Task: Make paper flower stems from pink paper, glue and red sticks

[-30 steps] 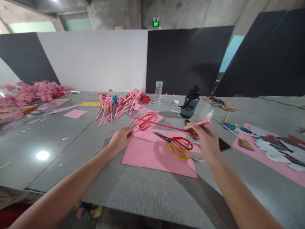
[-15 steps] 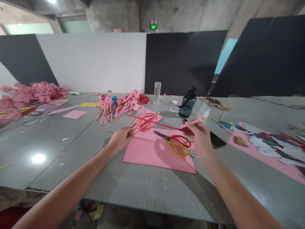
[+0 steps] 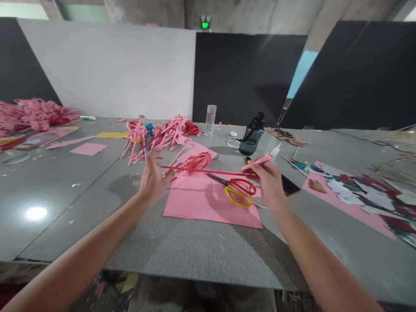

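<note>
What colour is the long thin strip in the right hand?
The strip is red; it shows best in the head view.

Craft workshop, raw concrete wall (image 3: 156,13), lit green sign (image 3: 205,25), grey worktable (image 3: 130,242), scissors (image 3: 226,183), heaped pink strips (image 3: 35,113)

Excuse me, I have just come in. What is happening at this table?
A person is handling paper strips. The right hand holds a long red strip and folded or rolled pink paper. The left hand is open near the strip's other end; whether it touches is unclear. Scissors lie on a pink sheet, with looped strips beyond its near-left area.
</note>
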Action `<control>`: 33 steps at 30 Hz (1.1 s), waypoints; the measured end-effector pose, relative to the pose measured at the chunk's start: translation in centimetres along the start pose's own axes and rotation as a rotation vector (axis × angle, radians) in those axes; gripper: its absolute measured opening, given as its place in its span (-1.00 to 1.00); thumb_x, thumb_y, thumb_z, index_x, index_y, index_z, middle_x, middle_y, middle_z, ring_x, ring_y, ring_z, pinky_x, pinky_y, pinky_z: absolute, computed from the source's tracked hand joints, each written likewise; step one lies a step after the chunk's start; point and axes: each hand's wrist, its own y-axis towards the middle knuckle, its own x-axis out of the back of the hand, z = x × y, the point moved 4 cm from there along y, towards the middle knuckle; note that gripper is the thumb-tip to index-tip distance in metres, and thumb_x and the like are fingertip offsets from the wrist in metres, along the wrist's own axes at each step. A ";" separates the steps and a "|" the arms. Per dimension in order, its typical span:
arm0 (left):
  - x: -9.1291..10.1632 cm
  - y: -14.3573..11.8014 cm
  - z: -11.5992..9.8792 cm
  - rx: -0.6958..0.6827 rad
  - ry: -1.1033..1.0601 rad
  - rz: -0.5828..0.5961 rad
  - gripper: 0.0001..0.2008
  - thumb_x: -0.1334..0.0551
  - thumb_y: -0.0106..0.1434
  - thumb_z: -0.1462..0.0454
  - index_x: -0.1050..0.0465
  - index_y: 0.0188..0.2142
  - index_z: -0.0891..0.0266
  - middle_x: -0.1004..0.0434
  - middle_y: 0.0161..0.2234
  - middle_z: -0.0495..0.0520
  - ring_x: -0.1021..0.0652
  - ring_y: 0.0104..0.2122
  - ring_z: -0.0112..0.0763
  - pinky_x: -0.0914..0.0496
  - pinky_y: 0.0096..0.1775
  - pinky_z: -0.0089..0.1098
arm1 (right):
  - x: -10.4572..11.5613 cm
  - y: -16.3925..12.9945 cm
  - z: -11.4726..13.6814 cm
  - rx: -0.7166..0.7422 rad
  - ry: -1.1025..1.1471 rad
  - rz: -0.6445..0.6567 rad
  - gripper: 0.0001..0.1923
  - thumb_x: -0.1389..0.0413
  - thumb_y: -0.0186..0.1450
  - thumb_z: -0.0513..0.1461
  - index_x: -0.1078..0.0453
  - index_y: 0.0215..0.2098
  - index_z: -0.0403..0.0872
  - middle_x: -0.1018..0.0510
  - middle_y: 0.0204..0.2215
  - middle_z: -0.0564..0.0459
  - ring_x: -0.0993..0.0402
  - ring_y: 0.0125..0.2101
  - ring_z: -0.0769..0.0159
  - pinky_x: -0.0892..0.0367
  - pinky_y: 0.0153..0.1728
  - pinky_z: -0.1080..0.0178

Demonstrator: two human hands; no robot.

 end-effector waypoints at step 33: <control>-1.1 -0.1 -0.1 0.011 0.253 0.598 -0.64 -0.04 0.48 0.14 -0.59 0.03 0.04 -0.69 -0.02 0.04 -0.65 -0.08 -0.15 -0.41 -0.21 -0.32 | 1.5 1.1 -3.0 -0.158 0.272 -0.162 -0.68 -0.45 0.08 -0.04 -0.48 -0.40 -0.01 -0.65 -0.43 0.06 -0.57 -0.46 0.34 -0.54 -0.39 0.27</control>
